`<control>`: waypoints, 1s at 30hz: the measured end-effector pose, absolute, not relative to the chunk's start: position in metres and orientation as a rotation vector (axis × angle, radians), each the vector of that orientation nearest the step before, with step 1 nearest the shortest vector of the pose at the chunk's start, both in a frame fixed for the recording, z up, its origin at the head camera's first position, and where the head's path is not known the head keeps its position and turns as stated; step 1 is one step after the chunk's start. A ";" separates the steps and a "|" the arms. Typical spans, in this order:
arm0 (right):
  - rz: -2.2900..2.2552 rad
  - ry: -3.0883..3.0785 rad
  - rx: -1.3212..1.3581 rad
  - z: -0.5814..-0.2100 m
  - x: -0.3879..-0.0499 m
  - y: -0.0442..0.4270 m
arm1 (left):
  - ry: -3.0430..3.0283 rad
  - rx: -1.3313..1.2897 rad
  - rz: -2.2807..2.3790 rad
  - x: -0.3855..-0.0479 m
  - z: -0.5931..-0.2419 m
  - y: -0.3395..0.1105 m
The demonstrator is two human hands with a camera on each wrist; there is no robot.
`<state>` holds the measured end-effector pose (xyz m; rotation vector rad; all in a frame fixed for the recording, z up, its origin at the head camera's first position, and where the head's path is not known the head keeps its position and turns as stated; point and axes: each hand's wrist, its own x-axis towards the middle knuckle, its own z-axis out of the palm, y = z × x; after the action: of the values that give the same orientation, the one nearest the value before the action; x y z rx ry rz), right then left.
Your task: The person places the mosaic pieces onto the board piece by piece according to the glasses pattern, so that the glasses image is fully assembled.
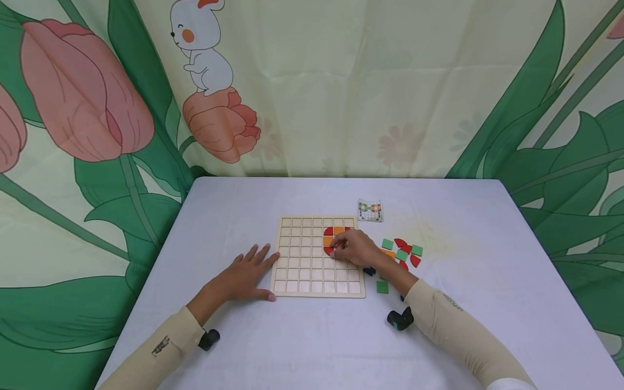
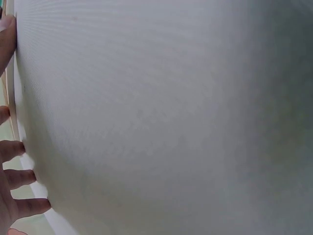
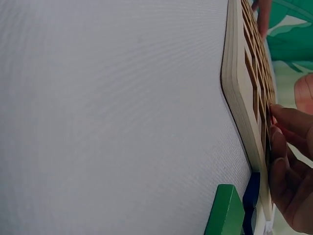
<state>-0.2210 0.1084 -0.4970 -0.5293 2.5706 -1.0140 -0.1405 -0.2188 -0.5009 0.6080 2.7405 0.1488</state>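
Note:
A wooden grid board (image 1: 297, 260) lies on the table. My left hand (image 1: 248, 275) is spread flat at its left side, with thumb and a finger touching the edge; its fingers (image 2: 19, 178) also show in the left wrist view. Over the board's upper right cells, my right hand (image 1: 358, 249) pinches a red piece (image 1: 328, 251) at a cell, its fingertips partly covering it. In the right wrist view the curled right hand (image 3: 291, 161) is at the board (image 3: 237, 73). Above that piece sit an orange piece (image 1: 328, 241) and another red piece (image 1: 329, 231).
Right of the board lie loose green (image 1: 382, 287), red (image 1: 415, 260) and orange pieces, partly under my right forearm. A small patterned card (image 1: 370, 210) stands or lies behind the board's right corner. Dark blue pieces (image 1: 369, 271) lie beside the board's right edge.

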 end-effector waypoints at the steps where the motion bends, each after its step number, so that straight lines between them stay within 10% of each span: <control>1: -1.009 2.572 -0.528 -0.497 -0.221 0.108 | 2.739 0.607 0.152 -0.140 -0.501 -0.219; 30: -1.095 2.483 -0.727 -0.498 -0.221 0.135 | 2.745 0.632 0.157 -0.138 -0.498 -0.219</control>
<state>-0.2206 0.1354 -0.4980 -0.7270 2.4829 -1.0950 -0.1383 -0.2191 -0.4976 0.6323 2.7455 0.1568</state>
